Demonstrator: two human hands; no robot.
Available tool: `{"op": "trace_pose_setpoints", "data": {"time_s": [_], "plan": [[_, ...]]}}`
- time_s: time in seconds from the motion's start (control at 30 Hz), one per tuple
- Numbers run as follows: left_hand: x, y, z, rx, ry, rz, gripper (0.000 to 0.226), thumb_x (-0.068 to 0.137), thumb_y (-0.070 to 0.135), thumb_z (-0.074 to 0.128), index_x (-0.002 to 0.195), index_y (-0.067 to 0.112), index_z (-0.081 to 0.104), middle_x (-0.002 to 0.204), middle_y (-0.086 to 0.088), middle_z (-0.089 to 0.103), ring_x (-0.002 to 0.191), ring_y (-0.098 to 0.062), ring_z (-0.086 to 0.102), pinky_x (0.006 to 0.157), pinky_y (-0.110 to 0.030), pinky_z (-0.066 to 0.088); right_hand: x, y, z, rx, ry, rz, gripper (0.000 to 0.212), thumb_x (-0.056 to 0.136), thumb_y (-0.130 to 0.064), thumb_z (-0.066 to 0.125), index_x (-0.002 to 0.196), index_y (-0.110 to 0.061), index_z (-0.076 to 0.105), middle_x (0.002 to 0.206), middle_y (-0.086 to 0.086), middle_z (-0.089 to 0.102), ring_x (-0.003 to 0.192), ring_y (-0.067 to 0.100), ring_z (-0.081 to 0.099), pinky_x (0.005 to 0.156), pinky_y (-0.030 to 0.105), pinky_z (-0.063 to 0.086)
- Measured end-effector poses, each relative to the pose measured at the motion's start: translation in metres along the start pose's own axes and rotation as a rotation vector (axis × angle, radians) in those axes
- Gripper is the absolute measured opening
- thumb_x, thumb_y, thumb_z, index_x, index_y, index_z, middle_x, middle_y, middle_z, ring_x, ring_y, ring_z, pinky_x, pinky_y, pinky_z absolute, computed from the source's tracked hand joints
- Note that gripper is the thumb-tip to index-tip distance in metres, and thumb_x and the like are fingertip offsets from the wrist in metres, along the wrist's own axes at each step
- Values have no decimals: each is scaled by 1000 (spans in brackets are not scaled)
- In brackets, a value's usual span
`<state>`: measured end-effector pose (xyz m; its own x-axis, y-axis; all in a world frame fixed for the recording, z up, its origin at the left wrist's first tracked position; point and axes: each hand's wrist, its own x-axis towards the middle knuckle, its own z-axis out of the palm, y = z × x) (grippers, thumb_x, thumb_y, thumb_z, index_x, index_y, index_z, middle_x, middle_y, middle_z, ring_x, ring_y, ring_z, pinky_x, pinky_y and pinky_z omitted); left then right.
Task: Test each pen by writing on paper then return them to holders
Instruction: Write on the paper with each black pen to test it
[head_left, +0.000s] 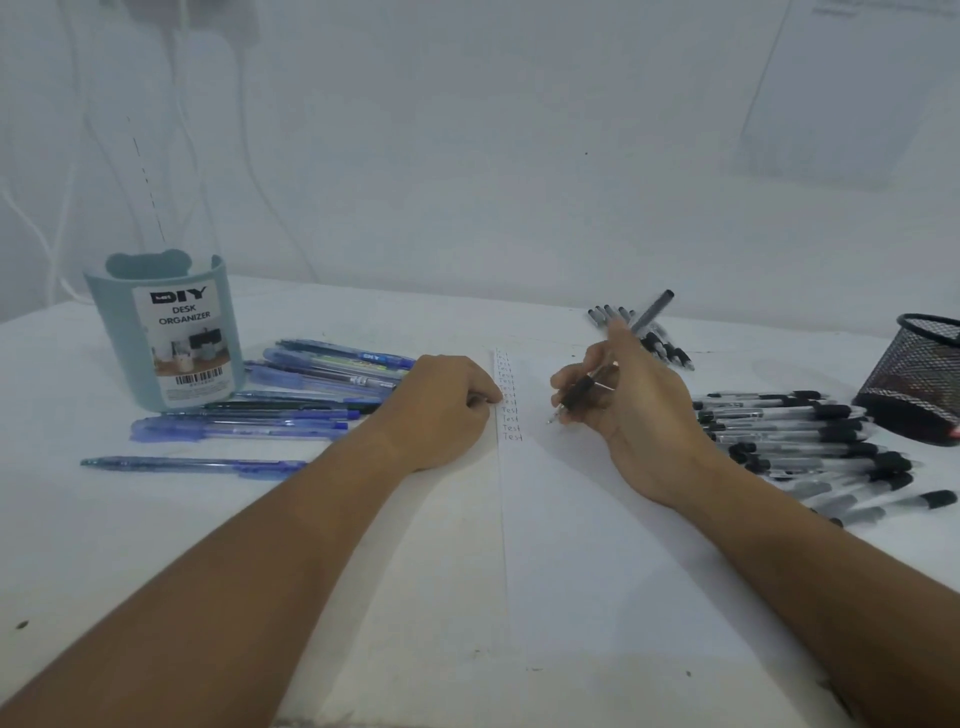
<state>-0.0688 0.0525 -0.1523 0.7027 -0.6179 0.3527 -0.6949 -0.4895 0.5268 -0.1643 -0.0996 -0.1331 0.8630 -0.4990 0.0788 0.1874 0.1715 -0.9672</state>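
My right hand (631, 410) grips a black pen (589, 387) in a writing hold, tip down just above the white paper (597, 545), right of a column of "Test" words (511, 410). My left hand (441, 410) rests curled on the paper's left edge, holding nothing. Several blue pens (291, 395) lie on the table at the left beside a teal desk organizer (166, 332). A pile of black pens (800, 441) lies at the right next to a black mesh holder (919, 374).
A few more black pens (644, 330) lie behind my right hand near the wall. One blue pen (192, 465) lies apart at the front left. White cables hang down the wall behind the organizer. The white table (156, 545) extends toward me.
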Motion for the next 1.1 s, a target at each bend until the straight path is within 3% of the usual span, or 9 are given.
{"op": "trace_pose_setpoints", "data": {"time_s": [0.13,0.3,0.43,0.77,0.9,1.0,1.1], "plan": [[1,-1,1,6,3,5,32,88,4,48,106,14,72,114,5,66,107,-10,58,97,-22,43,0,-4,-4,175,4,37,39,104,-26,45,72,-6,51,67,14,62,58,26,62,54,32,54],[0,-3,2,-26,4,-4,31,88,3,49,105,15,72,112,5,67,103,-9,59,94,-20,44,2,-5,-10,163,-11,100,22,104,-23,46,101,-5,56,66,8,57,49,16,47,42,24,35],[0,-3,1,-19,8,2,30,88,3,50,105,15,72,111,5,66,102,-9,59,94,-18,43,4,-4,-12,192,30,90,21,104,-29,44,111,-11,51,64,11,60,48,18,43,42,26,31],[-2,-1,0,-2,6,12,30,88,3,50,105,15,72,112,5,67,104,-9,59,94,-17,41,7,-3,-15,129,25,41,18,105,-29,44,98,-14,49,62,5,59,51,16,43,44,25,31],[-2,-1,-1,-11,11,17,30,87,4,51,104,15,73,111,6,67,103,-9,59,93,-14,40,11,-9,-18,209,32,36,20,103,-32,49,97,-13,49,67,5,56,51,15,44,44,24,33],[-2,-1,0,-34,15,24,25,87,5,55,102,15,73,110,6,68,101,-5,60,90,-9,38,20,-32,-24,221,101,31,16,101,-23,51,97,-8,54,71,7,53,52,14,42,46,23,31],[-2,-2,0,-63,19,32,18,86,11,61,99,15,74,106,9,69,97,-1,59,82,2,35,40,-64,-39,59,234,8,9,94,1,47,100,1,54,79,9,45,59,14,39,50,24,32]]}}
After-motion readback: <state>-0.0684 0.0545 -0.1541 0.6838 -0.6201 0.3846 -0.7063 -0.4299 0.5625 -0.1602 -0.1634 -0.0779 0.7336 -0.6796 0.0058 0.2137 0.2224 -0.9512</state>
